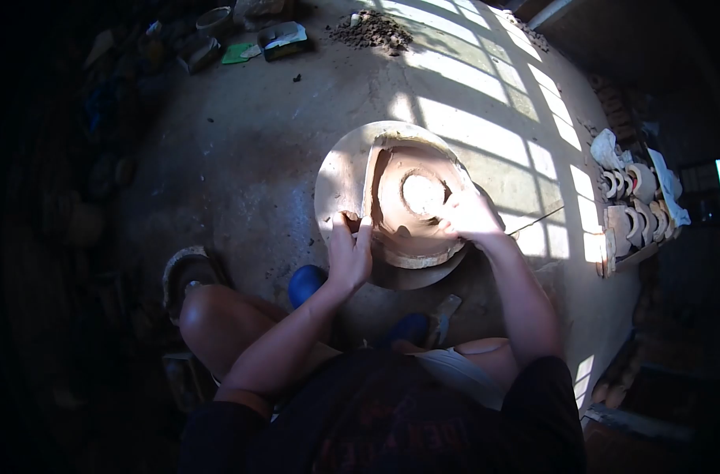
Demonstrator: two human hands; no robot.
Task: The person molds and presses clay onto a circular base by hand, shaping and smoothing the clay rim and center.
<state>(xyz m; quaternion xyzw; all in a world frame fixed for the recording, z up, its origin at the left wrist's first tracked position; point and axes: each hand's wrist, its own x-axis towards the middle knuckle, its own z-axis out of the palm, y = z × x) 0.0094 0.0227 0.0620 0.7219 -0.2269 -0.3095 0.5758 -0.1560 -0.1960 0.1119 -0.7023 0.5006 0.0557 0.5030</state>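
Note:
A mould point(369, 189) with a pale, rough rim and one straight side stands on a round turntable point(340, 170). Brown clay point(391, 178) lines its inside, around a brightly lit pale round centre point(423, 194). My left hand point(350, 254) is at the mould's left edge, its thumb against the side. A small brown piece of clay point(350, 220) shows between that thumb and the fingers. My right hand point(472, 215) reaches over the right rim, fingers curled down at the clay inside. Glare washes out this hand, and what its fingertips hold, if anything, is hidden.
A heap of brown lumps point(372, 30) lies on the floor beyond the turntable. Curved pieces point(640, 209) are stacked at the right. Tubs point(282, 39) stand at the far left. An arched piece point(182, 268) is beside my left knee. Barred sunlight crosses the floor.

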